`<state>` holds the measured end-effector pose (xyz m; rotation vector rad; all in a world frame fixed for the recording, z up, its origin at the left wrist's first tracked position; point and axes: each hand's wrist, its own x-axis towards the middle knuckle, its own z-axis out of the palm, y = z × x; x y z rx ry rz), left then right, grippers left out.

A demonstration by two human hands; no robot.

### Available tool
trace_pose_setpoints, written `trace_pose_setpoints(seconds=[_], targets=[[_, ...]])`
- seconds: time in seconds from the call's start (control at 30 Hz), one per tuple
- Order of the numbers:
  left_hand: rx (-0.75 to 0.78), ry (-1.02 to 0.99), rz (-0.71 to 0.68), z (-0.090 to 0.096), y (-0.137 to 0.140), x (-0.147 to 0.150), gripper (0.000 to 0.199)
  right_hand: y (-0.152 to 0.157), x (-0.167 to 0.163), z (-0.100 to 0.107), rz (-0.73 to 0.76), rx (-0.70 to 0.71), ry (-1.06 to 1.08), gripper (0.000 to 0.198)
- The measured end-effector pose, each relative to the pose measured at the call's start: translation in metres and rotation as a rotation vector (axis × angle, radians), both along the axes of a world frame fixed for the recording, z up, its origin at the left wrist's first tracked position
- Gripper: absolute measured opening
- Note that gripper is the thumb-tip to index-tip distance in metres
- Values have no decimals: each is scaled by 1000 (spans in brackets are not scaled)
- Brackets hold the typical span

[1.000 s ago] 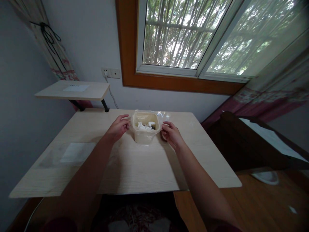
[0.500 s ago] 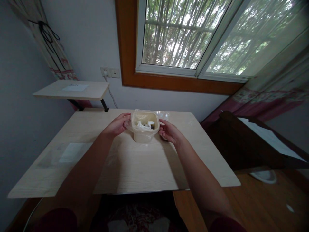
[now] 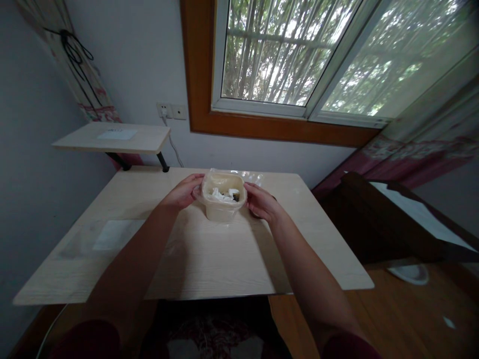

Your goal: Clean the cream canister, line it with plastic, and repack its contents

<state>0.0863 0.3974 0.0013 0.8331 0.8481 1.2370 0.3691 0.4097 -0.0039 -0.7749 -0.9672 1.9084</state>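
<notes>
A small cream-coloured plastic bin (image 3: 220, 214) stands upright near the far edge of the table, lined with a clear plastic bag (image 3: 255, 177) whose edge is folded over the rim. White crumpled paper (image 3: 223, 195) and something small and dark lie inside. At the bin's left side, my left hand (image 3: 183, 192) is closed on the bag's loose edge, thumb and fingers together. My right hand (image 3: 261, 201) grips the bag at the right rim, with the fingers curled; their tips are partly hidden. Behind the bin, part of the bag spreads out loosely.
A raised shelf (image 3: 112, 140) with a paper label sits over the table's back left corner. On the table (image 3: 224, 264), a pale sheet (image 3: 117, 234) lies under my left forearm. Dark furniture (image 3: 392, 224) stands to the right, below the window. A wall socket (image 3: 164, 110) holds a plugged-in cable.
My right hand has shifted slightly up and left against the bin's rim, its fingers drawn closer together. The left hand holds nearly the same place.
</notes>
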Motion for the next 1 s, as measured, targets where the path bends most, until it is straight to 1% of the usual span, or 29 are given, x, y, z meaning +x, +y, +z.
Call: trace_pose_setpoints(seconds=[0.13, 0.23, 0.43, 0.57, 0.67, 0.73, 0.87, 1.0], targets=[[-18, 47, 41, -1, -1, 2, 32, 0, -1, 3, -42, 6, -4, 30], [-10, 61, 44, 1, -2, 3, 31, 0, 0, 4, -73, 15, -11, 32], [9, 70, 42, 7, -6, 6, 37, -2, -1, 11, -181, -15, -25, 41], [20, 91, 94, 10, -6, 7, 39, -3, -3, 14, -240, 33, -69, 50], [52, 131, 118, 11, -5, 7, 41, -3, -4, 15, -265, 87, -71, 53], [74, 164, 115, 13, -5, 6, 44, -3, -3, 15, -252, 92, -63, 54], [68, 203, 89, 15, -7, 4, 49, -3, -1, 18, -190, 29, -78, 55], [7, 176, 67, 13, -7, 2, 42, -2, -1, 20, -128, -22, -78, 42]])
